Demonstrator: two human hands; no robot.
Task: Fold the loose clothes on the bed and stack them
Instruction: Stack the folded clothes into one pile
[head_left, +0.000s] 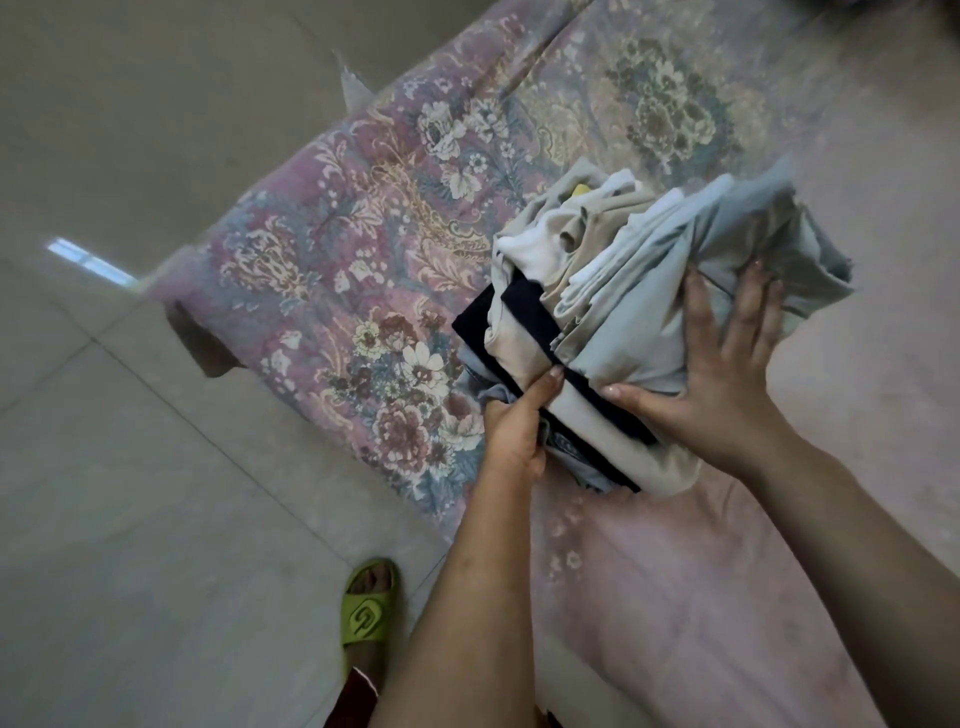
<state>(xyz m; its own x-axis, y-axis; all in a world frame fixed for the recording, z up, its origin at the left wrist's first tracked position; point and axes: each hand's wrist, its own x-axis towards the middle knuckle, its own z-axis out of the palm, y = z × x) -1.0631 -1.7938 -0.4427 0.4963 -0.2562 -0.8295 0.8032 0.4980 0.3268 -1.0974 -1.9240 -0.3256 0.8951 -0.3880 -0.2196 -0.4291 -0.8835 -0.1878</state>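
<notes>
Head view: stack of folded clothes (597, 332), grey, beige, white & navy cotton, sits on the pink floral bed quilt (374, 270) near its edge. Left hand (519, 426) grips the stack's near-left side, fingers tucked under. Right hand (727, 358) lies flat w/ fingers spread, pressing the grey top piece. To square it: press down evenly, nudge the sides flush, don't drag the top layers askew.

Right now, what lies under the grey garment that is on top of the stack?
Under the grey garment show beige, white and dark navy folded layers of the stack. The right hand presses on top; the stack's inner layers and its base are covered.
</notes>
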